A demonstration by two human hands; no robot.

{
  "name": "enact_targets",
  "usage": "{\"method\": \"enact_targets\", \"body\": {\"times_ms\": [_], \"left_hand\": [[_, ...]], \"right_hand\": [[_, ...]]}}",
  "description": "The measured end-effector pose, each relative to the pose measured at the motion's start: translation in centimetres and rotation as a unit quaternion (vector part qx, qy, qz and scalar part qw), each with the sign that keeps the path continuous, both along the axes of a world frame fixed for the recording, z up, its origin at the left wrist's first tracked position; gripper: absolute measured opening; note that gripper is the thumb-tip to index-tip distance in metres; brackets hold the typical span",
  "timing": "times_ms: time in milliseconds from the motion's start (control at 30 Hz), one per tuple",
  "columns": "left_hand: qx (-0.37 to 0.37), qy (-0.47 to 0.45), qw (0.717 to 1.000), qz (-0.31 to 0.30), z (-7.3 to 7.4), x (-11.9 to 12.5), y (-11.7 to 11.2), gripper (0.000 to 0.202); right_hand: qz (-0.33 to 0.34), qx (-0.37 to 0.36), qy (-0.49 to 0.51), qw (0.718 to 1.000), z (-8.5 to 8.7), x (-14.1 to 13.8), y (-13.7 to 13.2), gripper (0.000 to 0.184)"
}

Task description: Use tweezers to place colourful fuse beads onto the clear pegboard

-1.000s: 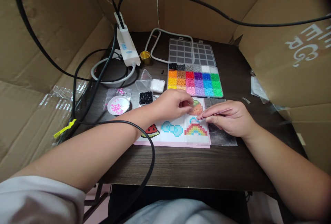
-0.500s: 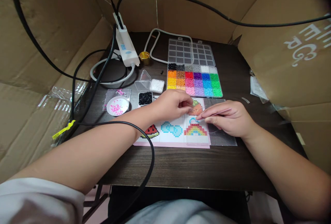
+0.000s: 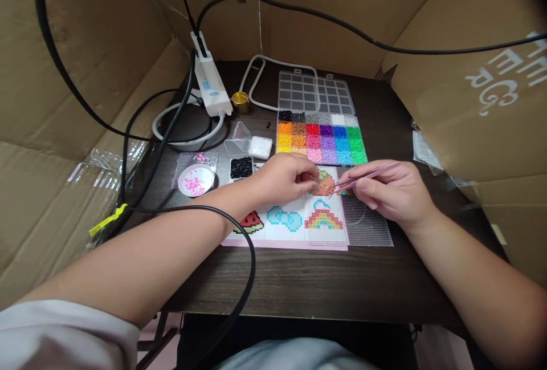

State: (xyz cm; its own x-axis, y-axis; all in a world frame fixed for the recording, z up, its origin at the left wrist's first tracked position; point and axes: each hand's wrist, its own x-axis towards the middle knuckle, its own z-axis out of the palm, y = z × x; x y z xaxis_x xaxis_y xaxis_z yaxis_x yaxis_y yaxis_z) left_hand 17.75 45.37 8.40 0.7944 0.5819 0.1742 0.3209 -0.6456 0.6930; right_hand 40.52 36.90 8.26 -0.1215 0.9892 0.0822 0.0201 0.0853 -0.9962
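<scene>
My right hand (image 3: 395, 190) is closed around pink tweezers (image 3: 372, 175). Their tips hover over the orange picture on the pattern sheet (image 3: 284, 239), close to my left fingers. My left hand (image 3: 293, 177) rests on the sheet with its fingers curled together; whatever they may hold is hidden. Just below lies the rainbow picture (image 3: 323, 219), with coloured beads and a light blue outline on top. A blue bow picture (image 3: 284, 219) and a watermelon picture (image 3: 250, 222) are to its left, the watermelon partly behind my forearm. A clear pegboard (image 3: 371, 227) sits beneath my right hand.
Behind my hands stands an open bead box (image 3: 322, 137) with many colours. Small boxes of black beads (image 3: 241, 167) and white beads (image 3: 260, 147) sit left of it, near a dish of pink beads (image 3: 196, 180). A black cable (image 3: 252, 256) loops across my left forearm.
My right hand has lifted the tweezers away from the rainbow's blue outline, up toward my left fingers. My left hand stays in place. The camera view has shifted slightly.
</scene>
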Motion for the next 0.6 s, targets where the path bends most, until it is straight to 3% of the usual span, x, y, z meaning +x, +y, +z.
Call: {"method": "enact_targets", "body": {"times_ms": [267,600], "left_hand": [[-0.007,-0.004,1.0,0.003,0.0,0.0,0.0,0.009],[-0.016,-0.008,1.0,0.001,0.0,0.0,-0.1,0.008]], "right_hand": [[-0.095,-0.012,0.11,0.989,0.6,0.0,1.1,0.012],[-0.133,-0.044,0.118,0.983,0.7,-0.2,1.3,0.022]]}}
